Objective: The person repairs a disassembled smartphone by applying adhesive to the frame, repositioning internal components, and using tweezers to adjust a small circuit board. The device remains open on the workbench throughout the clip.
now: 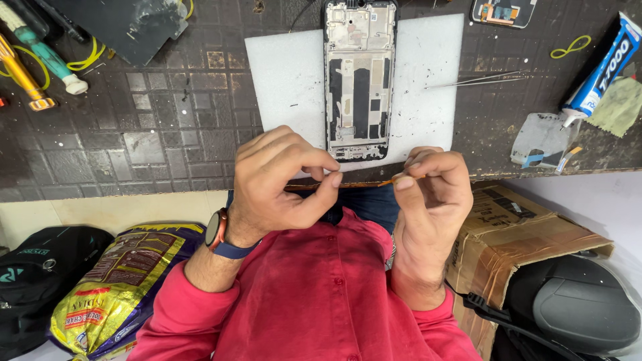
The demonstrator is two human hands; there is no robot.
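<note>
Clothing: red buttoned shirt fills the near foreground, both sleeves pushed up the forearms.
Wrist: round dark watch on a blue band sits on the left forearm.
Left hand: left hand curls inward, thumb and forefinger pinched together on the near end of a thin orange flex strip.
Right hand: right hand has its fingers folded, thumb and forefinger nipping the other end of the strip, which sticks out between the fingertips.
Strip position: held in the air between both hands, just at the near edge of the workbench, above the lap.
Floor left: yellow printed plastic sack lies beside a black bag.
Floor right: torn brown cardboard box stands near a black helmet.
Bench: dark tiled work mat carries a white foam pad.
On pad: bare grey phone frame lies lengthwise, just beyond the hands.
Far right: slim metal tweezers and a blue-and-white glue tube.
</note>
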